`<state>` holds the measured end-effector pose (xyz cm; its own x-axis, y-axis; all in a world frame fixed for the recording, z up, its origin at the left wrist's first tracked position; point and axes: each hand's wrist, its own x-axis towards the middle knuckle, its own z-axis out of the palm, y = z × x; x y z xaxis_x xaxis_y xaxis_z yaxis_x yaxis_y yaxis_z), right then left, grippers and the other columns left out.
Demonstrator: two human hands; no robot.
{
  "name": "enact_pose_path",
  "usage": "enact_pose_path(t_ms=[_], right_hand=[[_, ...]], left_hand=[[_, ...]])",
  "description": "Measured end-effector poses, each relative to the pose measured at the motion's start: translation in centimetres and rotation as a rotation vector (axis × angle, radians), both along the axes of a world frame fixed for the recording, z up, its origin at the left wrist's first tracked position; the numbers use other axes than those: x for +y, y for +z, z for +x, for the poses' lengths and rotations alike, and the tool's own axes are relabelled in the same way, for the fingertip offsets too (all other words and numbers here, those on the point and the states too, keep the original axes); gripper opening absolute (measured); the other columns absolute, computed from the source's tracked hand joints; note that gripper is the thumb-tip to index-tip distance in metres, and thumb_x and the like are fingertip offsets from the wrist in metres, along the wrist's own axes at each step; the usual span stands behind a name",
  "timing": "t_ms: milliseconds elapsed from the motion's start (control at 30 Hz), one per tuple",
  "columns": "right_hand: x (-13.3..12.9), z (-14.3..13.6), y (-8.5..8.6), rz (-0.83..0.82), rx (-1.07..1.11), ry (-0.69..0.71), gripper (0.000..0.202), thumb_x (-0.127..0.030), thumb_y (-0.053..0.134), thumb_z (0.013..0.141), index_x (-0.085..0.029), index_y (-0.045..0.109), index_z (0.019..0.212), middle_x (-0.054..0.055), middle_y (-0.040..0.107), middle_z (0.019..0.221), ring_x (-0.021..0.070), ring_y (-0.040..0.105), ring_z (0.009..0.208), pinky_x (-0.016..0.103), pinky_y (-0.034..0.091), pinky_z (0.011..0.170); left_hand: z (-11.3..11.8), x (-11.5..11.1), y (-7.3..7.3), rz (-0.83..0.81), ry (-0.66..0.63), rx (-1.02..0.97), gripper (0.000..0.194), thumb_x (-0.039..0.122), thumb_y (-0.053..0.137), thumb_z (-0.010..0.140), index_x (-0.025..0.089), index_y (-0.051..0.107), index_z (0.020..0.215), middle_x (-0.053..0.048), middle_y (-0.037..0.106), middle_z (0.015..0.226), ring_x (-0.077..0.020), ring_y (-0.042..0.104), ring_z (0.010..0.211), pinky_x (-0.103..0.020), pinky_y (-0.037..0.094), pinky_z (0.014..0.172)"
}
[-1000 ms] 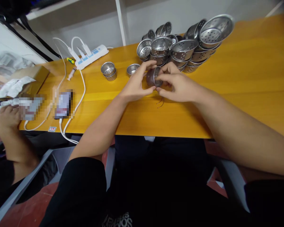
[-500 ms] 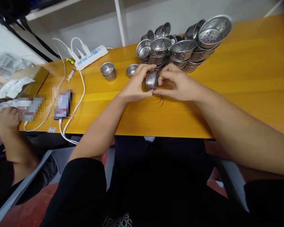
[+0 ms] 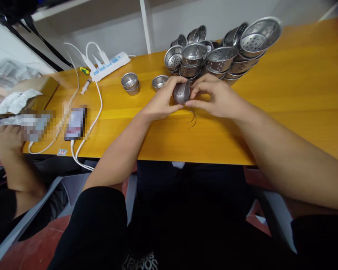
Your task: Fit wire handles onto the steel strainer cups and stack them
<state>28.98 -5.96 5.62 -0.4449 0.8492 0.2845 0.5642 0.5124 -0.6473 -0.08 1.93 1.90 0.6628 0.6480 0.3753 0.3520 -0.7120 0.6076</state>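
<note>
A small perforated metal cup is tipped on its side above the table. My left hand holds it from the left, fingers over the top and thumb below. My right hand is closed at the cup's right edge, thumb and fingers at the rim; whether it pinches the rim or a wire is too small to tell. Thin dark wire hangs below the cup. Just behind my hands are stacked perforated cups. A single cup stands left of them, and two nested cups stand farther left.
A white power strip with cables lies at the back left, beside a syringe. A phone is plugged in on the left. Another person's hand rests at the far left near plastic bags and a cardboard box.
The held cup has turned slightly, showing more of its perforated bottom. My right fingers have shifted a little along its edge. The view has moved slightly.
</note>
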Motion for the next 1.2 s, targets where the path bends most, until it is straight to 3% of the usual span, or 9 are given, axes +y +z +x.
enact_pose_path(t_ms=[267,567,667,767,867,1000,1100,1167,1200], right_hand=[[-0.1,-0.1,0.2,0.015,-0.019,-0.008,0.092,-0.122,0.061,0.102,-0.05,0.094,0.149,0.018,0.086,0.15,0.0637,0.06,0.164,0.091,0.048,0.137],[-0.5,-1.2,0.2,0.099,0.05,-0.103,0.064,-0.106,0.073,0.107,-0.054,0.096,0.136,0.015,0.085,0.154,0.0621,0.061,0.161,0.096,0.045,0.14],[-0.5,-1.2,0.1,0.104,0.138,-0.039,0.066,-0.107,0.08,0.105,-0.043,0.094,0.117,0.016,0.082,0.156,0.057,0.068,0.155,0.089,0.052,0.141],[-0.3,-0.6,0.0,0.066,0.166,0.057,0.064,-0.108,0.084,0.104,-0.046,0.093,0.114,0.012,0.083,0.154,0.0511,0.072,0.149,0.081,0.06,0.137],[0.2,0.2,-0.7,0.099,0.116,0.094,0.06,-0.102,0.085,0.109,-0.044,0.096,0.121,0.013,0.081,0.156,0.052,0.072,0.151,0.08,0.061,0.136],[1.2,0.6,-2.4,0.144,0.127,0.162,0.064,-0.095,0.096,0.106,-0.031,0.094,0.109,0.017,0.081,0.145,0.0516,0.079,0.145,0.078,0.062,0.136],[1.5,0.7,-3.3,0.145,0.139,0.158,0.058,-0.089,0.1,0.105,-0.031,0.093,0.108,0.015,0.082,0.143,0.0501,0.082,0.144,0.076,0.062,0.136],[1.6,0.7,-3.4,0.141,0.134,0.134,0.053,-0.085,0.104,0.105,-0.033,0.093,0.109,0.014,0.082,0.144,0.0493,0.082,0.144,0.074,0.062,0.137],[1.7,0.8,-3.3,0.134,0.124,0.127,0.052,-0.083,0.105,0.104,-0.033,0.093,0.109,0.014,0.083,0.145,0.0488,0.082,0.145,0.072,0.062,0.138]], left_hand=[[0.4,-0.2,0.3,-0.041,0.016,-0.023,0.093,0.073,0.112,0.094,0.035,0.069,0.167,-0.015,0.072,0.181,-0.0517,0.065,0.179,-0.072,0.051,0.159],[-0.1,0.3,0.7,0.084,0.007,0.038,0.106,0.092,0.098,0.101,0.035,0.061,0.182,-0.02,0.067,0.188,-0.0524,0.06,0.184,-0.071,0.046,0.163],[-0.2,0.2,0.7,0.11,0.019,0.053,0.106,0.091,0.095,0.103,0.036,0.058,0.186,-0.019,0.065,0.192,-0.0517,0.058,0.187,-0.07,0.044,0.165],[-0.9,0.5,0.6,0.116,0.07,0.017,0.111,0.092,0.094,0.103,0.036,0.054,0.189,-0.018,0.064,0.192,-0.0515,0.055,0.189,-0.069,0.041,0.166],[-3.5,3.1,0.1,0.149,0.233,-0.084,0.12,0.096,0.094,0.099,0.039,0.047,0.193,-0.015,0.059,0.198,-0.0495,0.045,0.196,-0.068,0.036,0.168],[-10.0,9.9,-1.6,0.281,0.652,-0.254,0.119,0.119,0.067,0.098,0.049,0.039,0.19,-0.002,0.061,0.197,-0.0371,0.045,0.189,-0.071,0.038,0.16],[-13.8,13.7,-2.5,0.228,0.918,-0.317,0.154,0.137,0.06,0.068,0.033,0.037,0.18,-0.008,0.066,0.187,-0.0304,0.054,0.167,-0.069,0.039,0.154],[-14.7,14.2,-2.5,0.178,1.036,-0.267,0.171,0.142,0.049,0.053,0.028,0.03,0.178,-0.011,0.064,0.19,-0.0281,0.05,0.169,-0.067,0.034,0.155],[-14.7,13.8,-2.4,0.165,1.046,-0.2,0.17,0.143,0.04,0.055,0.027,0.029,0.178,-0.011,0.064,0.19,-0.0264,0.047,0.172,-0.065,0.032,0.155]])
